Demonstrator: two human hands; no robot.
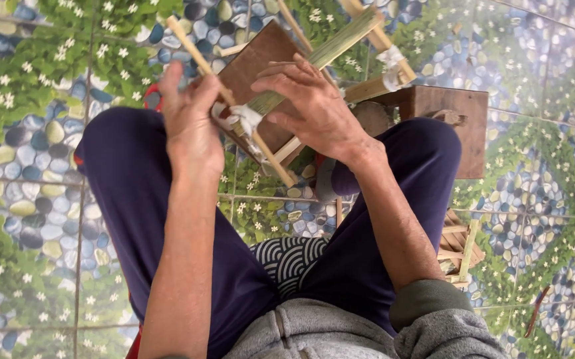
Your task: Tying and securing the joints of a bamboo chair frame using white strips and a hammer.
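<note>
While I look down from the head camera, the tiled floor (28,199) with its pebble and leaf pattern fills the view, and my legs in dark blue trousers (128,199) spread across it. Between my knees stands a brown wooden box (463,126), with a brown board (261,60) just beside it. Above the board I hold a frame of bamboo sticks (197,60) bound with white tape. My left hand (191,126) has its grip clamped on one stick. My right hand (314,106) rests fingers curled over a green bundle of thin strips (340,40) at the taped joint (244,119).
</note>
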